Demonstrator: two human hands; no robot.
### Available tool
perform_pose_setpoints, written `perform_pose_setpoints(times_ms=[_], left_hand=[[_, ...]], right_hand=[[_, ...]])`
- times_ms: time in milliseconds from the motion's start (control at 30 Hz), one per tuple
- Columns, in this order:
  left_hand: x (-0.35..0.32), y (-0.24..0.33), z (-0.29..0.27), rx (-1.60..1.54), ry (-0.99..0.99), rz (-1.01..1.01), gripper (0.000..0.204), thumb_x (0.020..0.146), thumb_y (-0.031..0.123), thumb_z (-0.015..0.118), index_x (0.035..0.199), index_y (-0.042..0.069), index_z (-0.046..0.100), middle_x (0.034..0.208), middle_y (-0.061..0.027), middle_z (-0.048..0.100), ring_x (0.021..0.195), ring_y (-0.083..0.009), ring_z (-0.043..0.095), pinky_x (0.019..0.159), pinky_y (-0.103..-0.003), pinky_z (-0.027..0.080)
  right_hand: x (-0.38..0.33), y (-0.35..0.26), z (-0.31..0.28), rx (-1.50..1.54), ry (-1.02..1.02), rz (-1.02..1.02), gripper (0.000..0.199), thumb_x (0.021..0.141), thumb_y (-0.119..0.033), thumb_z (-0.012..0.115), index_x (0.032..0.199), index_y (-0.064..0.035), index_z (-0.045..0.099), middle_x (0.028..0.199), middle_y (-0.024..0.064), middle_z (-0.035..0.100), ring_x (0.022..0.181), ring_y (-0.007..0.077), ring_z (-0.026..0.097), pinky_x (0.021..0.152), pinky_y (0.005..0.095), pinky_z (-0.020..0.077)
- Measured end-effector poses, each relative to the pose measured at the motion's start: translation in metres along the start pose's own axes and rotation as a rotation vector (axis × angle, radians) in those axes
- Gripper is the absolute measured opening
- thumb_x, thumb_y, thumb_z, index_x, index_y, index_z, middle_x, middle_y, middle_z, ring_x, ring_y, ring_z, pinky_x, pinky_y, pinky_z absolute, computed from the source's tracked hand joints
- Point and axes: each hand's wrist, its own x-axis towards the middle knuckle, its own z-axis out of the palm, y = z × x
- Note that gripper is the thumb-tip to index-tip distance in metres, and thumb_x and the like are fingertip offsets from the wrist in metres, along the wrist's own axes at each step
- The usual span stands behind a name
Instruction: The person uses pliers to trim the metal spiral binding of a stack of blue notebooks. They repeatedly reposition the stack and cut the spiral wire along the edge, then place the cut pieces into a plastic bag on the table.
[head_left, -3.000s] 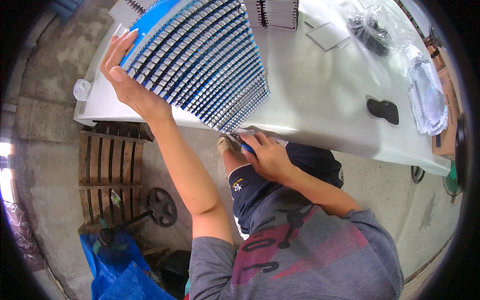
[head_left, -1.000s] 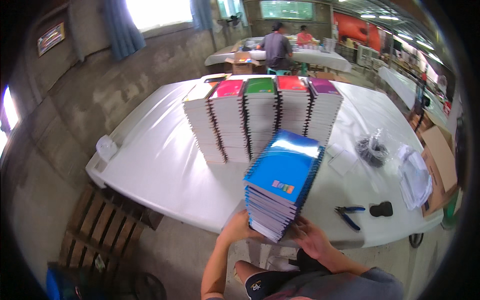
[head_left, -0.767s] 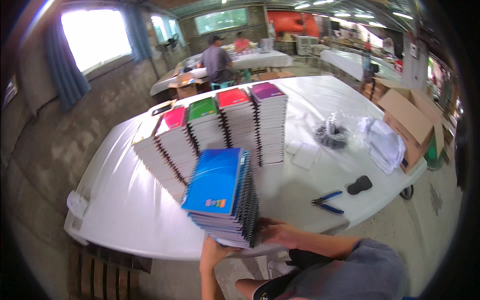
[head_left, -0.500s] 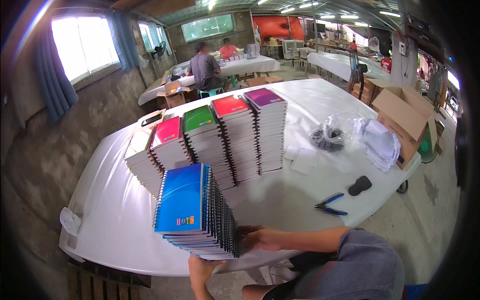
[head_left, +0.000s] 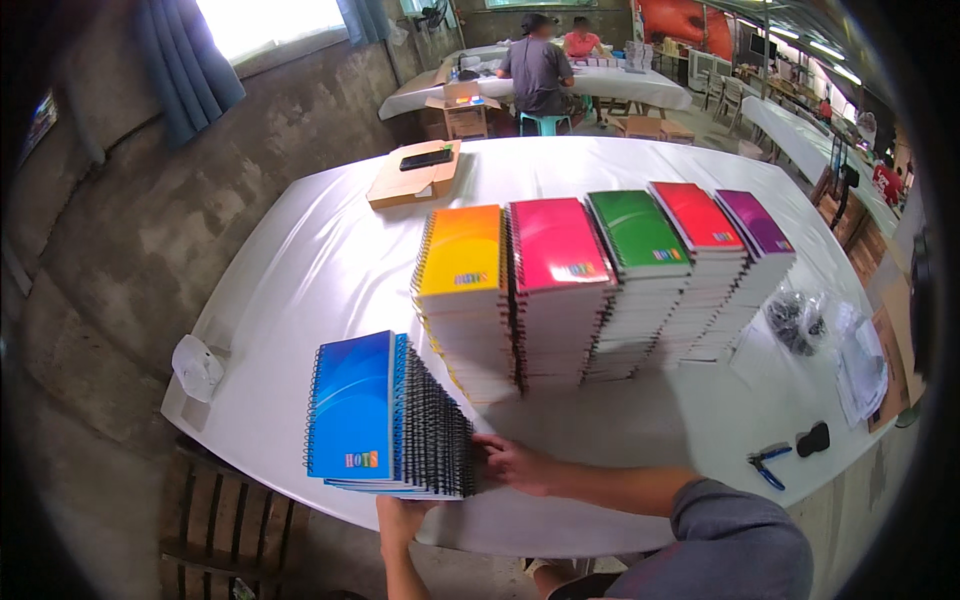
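A stack of blue spiral notebooks (head_left: 350, 405) stands near the table's front edge, its black coils facing right. My left hand (head_left: 402, 515) grips the stack's near lower edge, with its fingers mostly hidden beneath or behind it. Against the coil side, low down, presses my right hand (head_left: 520, 466), fingers bent. Beyond, in a row, are tall stacks of spiral notebooks: yellow (head_left: 462, 250), pink (head_left: 558, 240), green (head_left: 638, 230), red (head_left: 697, 215) and purple (head_left: 755, 222).
A phone (head_left: 427, 159) lies on a flat cardboard box (head_left: 390, 187). Blue-handled pliers (head_left: 768, 466) and a black object (head_left: 813, 439) sit at right, near clear plastic bags (head_left: 800, 318). A crumpled clear plastic piece (head_left: 197, 368) rests at the left edge. Two people sit at a far table.
My view has swung left. The blue stack, held by both hands, has shifted left across the table, from in front of the row to left of the yellow stack.
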Motion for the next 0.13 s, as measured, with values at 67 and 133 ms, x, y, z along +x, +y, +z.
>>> perform_pose_setpoints(times_ms=[67,133], left_hand=[[0.019,-0.02,-0.008,-0.043,0.016,-0.022,0.042,0.052,-0.004,0.081,0.09,-0.001,0.065,0.084,-0.0123,0.069,0.074,-0.0276,0.065,0.068,-0.035,0.05],[0.041,-0.039,-0.017,-0.084,-0.007,-0.04,0.044,0.052,-0.003,0.082,0.092,0.0,0.064,0.088,-0.0123,0.069,0.079,-0.0277,0.066,0.072,-0.034,0.051]], right_hand=[[0.025,-0.009,0.016,0.002,0.03,0.009,0.072,0.076,-0.001,0.05,0.143,-0.01,0.028,0.134,-0.0016,0.036,0.078,0.0106,0.042,0.07,0.0252,0.0388],[0.052,-0.017,0.019,-0.083,-0.034,-0.017,0.074,0.077,-0.006,0.052,0.145,-0.0101,0.025,0.134,-0.0024,0.036,0.089,0.0091,0.045,0.076,0.0256,0.0403]])
